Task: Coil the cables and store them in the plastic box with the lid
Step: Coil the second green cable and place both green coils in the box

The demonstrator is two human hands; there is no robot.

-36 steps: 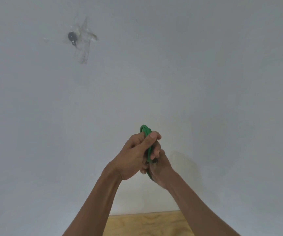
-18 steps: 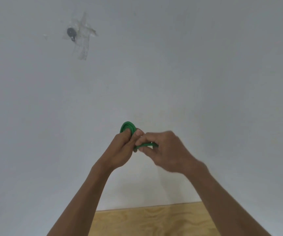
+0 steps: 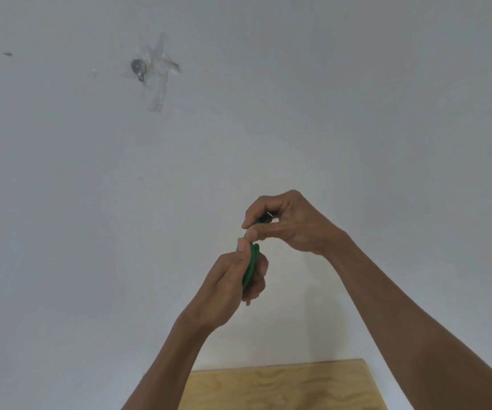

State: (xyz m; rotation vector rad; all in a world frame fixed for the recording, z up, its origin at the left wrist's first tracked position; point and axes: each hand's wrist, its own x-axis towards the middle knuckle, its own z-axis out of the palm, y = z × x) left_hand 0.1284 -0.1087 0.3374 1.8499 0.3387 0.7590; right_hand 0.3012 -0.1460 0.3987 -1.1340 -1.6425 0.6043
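Note:
A green cable (image 3: 251, 263), wound into a small coil, is held up in front of a white wall. My left hand (image 3: 233, 284) is shut around the coil, thumb pressed on its top. Just above it, my right hand (image 3: 286, 221) pinches the cable's loose end, and a small metal plug tip shows between its fingers. Most of the coil is hidden inside my left hand. The plastic box and its lid are out of view.
A plywood tabletop (image 3: 283, 386) shows at the bottom edge. On the white wall at upper left, a small metal disc (image 3: 136, 66) is stuck under strips of clear tape.
My right hand has risen from beside the coil to above it, carrying the cable end. My left hand has turned the coil upright and dropped slightly.

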